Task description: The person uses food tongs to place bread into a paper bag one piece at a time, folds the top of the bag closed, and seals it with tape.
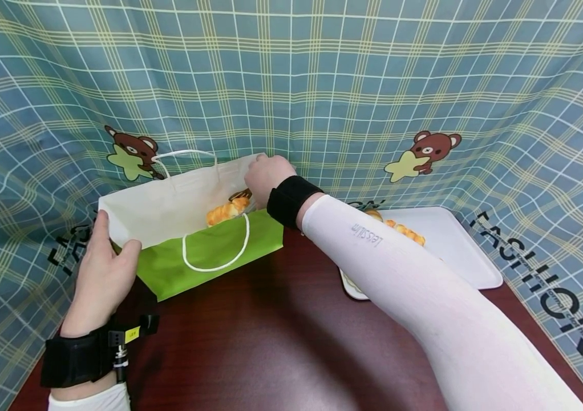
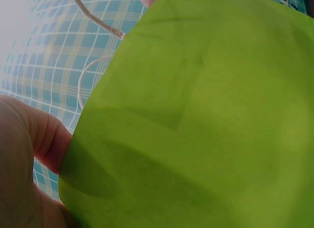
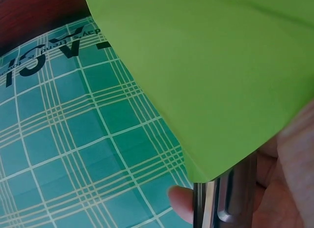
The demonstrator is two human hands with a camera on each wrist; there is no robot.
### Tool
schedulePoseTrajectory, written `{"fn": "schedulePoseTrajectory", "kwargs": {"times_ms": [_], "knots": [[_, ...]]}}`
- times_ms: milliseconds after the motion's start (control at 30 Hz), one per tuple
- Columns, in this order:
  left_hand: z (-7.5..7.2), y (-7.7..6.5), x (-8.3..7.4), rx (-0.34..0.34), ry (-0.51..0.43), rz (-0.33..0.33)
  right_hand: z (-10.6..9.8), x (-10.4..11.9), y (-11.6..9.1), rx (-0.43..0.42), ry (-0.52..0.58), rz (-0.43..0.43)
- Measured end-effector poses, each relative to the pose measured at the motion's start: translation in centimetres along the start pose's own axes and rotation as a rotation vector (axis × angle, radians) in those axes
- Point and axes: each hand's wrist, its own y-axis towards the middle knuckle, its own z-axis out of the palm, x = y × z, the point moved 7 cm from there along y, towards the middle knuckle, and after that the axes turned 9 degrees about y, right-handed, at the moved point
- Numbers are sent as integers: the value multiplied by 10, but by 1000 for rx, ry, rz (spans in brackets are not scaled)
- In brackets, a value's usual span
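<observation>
A green paper bag (image 1: 209, 251) with a white inside and white rope handles stands with its mouth wide. Inside it lie a golden bread roll (image 1: 223, 212) and a brown striped piece (image 1: 241, 196). My left hand (image 1: 104, 271) touches the bag's left end, thumb at the front rim and index finger straight at the back corner. At the right end, my right hand (image 1: 268, 174) is over the mouth. In the right wrist view it grips metal tongs (image 3: 235, 193) beside the bag's corner; their tips are hidden.
A white tray (image 1: 456, 245) with several bread pieces (image 1: 404, 231) stands at the right, partly behind my right sleeve (image 1: 399, 274). A dark red-brown table (image 1: 250, 342) spreads in front. Plaid cloth (image 1: 291, 103) with bears and lettering hangs at the back and sides.
</observation>
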Motion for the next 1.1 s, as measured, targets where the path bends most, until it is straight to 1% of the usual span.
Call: {"fn": "schedulePoseTrajectory", "kwargs": {"times_ms": [433, 667, 833, 1100], "knots": [[-1, 0, -1, -7, 3, 4, -4, -5, -2, 21, 24, -6], [-1, 0, 1, -2, 7, -9, -7, -7, 0, -10, 36, -20], [-1, 0, 1, -2, 3, -3, -8, -12, 1, -29, 82, -17], [0, -2, 1, -1, -7, 2, -16, -16, -9, -65, 117, -35]]}}
